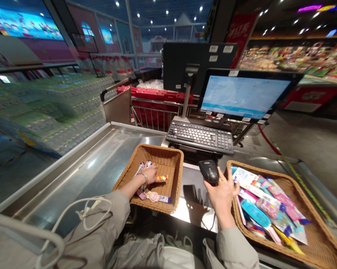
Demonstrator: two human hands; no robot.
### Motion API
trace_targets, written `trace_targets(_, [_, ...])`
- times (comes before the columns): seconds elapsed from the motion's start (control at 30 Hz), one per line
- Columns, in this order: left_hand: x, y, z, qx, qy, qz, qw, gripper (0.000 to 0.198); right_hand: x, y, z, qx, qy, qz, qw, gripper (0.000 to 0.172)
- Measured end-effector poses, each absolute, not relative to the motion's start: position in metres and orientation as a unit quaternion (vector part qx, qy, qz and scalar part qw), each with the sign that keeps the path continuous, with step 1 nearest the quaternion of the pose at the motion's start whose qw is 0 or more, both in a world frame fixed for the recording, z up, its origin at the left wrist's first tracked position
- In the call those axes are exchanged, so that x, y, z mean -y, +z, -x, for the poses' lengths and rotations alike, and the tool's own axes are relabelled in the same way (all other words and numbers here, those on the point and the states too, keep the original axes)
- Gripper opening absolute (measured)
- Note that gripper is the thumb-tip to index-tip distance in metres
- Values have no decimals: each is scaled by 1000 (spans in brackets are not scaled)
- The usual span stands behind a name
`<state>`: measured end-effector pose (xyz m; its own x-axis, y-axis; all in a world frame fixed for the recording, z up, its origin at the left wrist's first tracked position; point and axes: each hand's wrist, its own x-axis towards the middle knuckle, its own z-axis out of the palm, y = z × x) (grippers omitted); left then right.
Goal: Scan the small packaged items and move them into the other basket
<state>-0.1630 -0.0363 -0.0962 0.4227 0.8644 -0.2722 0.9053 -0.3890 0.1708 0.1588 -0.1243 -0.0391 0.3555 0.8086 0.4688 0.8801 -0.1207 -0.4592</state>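
Right hand grips a scanner near the keyboard; left hand seemingly pinches packets in a wicker basket.

Honey-brown woven wicker basket

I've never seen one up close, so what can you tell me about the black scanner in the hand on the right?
This handheld barcode scanner is black, with a chunky, rounded head that looks like smooth plastic and has a soft shine on top. The person's right hand holds it up, tilted, with the fingers against its side. It hangs above the steel counter, between two wicker baskets. Its scanning window faces away from view, and the hand hides its lower part.
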Motion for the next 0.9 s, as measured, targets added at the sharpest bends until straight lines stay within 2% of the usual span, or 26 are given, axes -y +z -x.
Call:
trace_targets(0.17, [35,-102,148,-537,-59,-837,91,23,126,-41,-161,563,-54,750,344,37])
trace_targets(0.4, [32,-118,144,-538,-34,-841,51,26,129,-42,-167,549,-53,757,349,43])
trace_targets(0.63, [32,-116,152,-448,-58,-889,76,17,132,-41,-171,543,-62,759,353,41])
trace_targets(0.9, [29,-138,145,-440,-96,-891,55,30,130,-44,-171,537,-57,762,357,44])
